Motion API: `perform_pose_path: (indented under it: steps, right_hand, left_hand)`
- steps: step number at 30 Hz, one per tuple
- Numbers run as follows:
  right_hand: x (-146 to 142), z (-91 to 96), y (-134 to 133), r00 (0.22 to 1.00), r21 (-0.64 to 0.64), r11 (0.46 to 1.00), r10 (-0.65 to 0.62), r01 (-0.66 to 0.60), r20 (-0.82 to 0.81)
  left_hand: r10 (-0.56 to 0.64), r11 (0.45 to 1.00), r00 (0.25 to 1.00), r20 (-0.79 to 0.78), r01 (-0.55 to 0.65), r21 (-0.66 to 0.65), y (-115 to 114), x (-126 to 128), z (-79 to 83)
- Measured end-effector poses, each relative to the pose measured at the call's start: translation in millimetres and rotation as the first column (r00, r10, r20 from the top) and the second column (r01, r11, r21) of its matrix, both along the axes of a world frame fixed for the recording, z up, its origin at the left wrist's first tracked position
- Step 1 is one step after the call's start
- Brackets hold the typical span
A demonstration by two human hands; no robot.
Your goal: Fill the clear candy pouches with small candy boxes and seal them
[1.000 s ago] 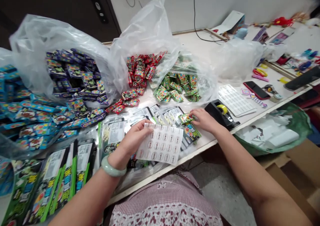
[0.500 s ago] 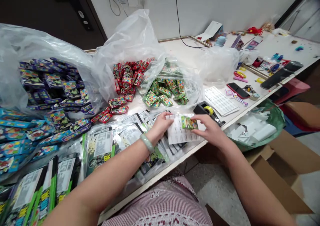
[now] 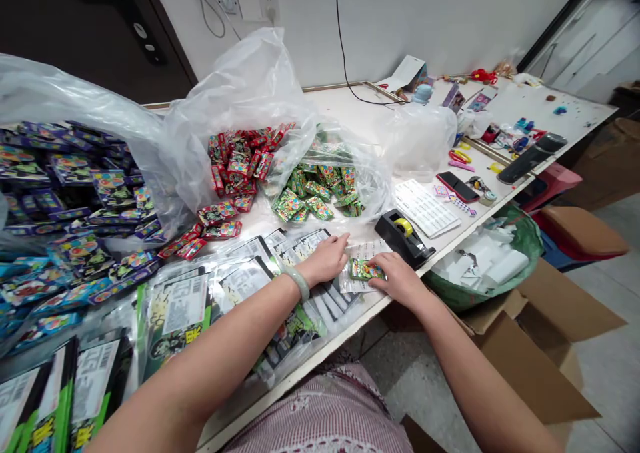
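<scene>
My right hand [image 3: 400, 281] pinches a small green candy packet [image 3: 364, 269] between thumb and fingers. The packet rests over a white printed sheet [image 3: 354, 285], which lies near the table's front edge. At the sheet's left side is my left hand [image 3: 324, 261], its index finger stretched out and apart from the thumb; nothing shows in its grip. A pale green bangle [image 3: 299, 283] circles the left wrist. Under that forearm lie clear-bagged black and green packages [image 3: 187, 306]. A black tape dispenser [image 3: 404, 238] with yellow tape stands just beyond my right hand.
Plastic bags spill purple packets [image 3: 107, 189], red packets [image 3: 240, 159] and green packets [image 3: 320, 196]. Blue packets [image 3: 30, 279] lie at left. A label sheet [image 3: 425, 206], phone [image 3: 457, 187] and black bottle [image 3: 533, 158] sit at right. Below stand a green sack [image 3: 533, 239] and cardboard box [image 3: 530, 366].
The sheet and green packet have come down from above the table onto its front edge. My left fingers no longer pinch the sheet's edge. The whole view has shifted rightward.
</scene>
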State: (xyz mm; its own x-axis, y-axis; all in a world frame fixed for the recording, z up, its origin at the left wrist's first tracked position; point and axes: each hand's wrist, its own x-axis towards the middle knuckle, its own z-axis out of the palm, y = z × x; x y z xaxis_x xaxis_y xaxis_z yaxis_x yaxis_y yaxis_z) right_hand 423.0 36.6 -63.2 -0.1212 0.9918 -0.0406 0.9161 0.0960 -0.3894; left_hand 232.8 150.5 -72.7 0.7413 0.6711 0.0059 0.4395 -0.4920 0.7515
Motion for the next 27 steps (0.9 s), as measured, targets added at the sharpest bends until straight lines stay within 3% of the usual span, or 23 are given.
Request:
perform_pose_path:
  steps: [5,11,15,17,20,27]
  right_hand:
    - [1,0.8,2,1.0,-0.017,1.0,-0.007,0.007,0.002]
    - [0,-2.7,3,1.0,-0.033,0.999,-0.024,0.024,0.012]
    - [-5,-3.2,3,0.999,-0.046,0.999,-0.028,0.03,0.031]
    - [-6,-2.6,4,0.999,-0.058,0.998,-0.018,0.02,0.039]
    - [-7,-1.6,4,0.999,-0.074,0.997,0.001,0.002,0.049]
    - [-10,-3.0,3,0.996,-0.07,0.997,-0.027,0.033,0.083]
  left_hand:
    - [-0.124,0.98,0.986,-0.115,0.14,0.144,3,-23,5.4]
    - [-0.203,0.951,0.961,-0.185,0.239,0.197,0,-68,18.3]
    - [-0.397,0.857,0.884,-0.247,0.453,0.246,-4,-90,27.7]
    - [-0.43,0.826,0.86,-0.276,0.498,0.265,-4,-96,30.2]
    - [-0.371,0.837,0.881,-0.294,0.454,0.304,-3,-91,29.7]
    - [-0.199,0.856,0.925,-0.325,0.325,0.402,0,-45,8.9]
